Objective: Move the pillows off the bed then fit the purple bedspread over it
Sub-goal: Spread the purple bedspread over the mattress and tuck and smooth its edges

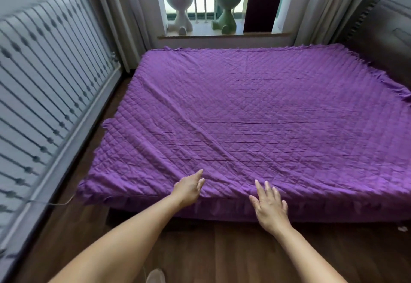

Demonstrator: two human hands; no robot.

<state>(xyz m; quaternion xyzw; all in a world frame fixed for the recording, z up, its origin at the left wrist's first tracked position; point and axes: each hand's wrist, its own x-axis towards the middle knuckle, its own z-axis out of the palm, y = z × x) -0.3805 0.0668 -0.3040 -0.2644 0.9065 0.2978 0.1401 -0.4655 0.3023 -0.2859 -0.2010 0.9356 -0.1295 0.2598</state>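
The purple quilted bedspread (255, 109) lies spread over the whole bed, with diagonal creases running toward the near edge and its frill hanging down the near side. My left hand (189, 188) reaches over the near edge with straight fingers, at or just above the cloth. My right hand (270, 207) is spread flat, fingers apart, at the near edge over the frill. Neither hand grips anything. No pillows are in view.
A dark headboard (387, 35) stands at the right. A striped mattress (44, 78) leans against the left wall. Two small figure-shaped stools (180, 9) stand on the window ledge beyond the bed, between curtains. Wooden floor (222, 251) lies under me.
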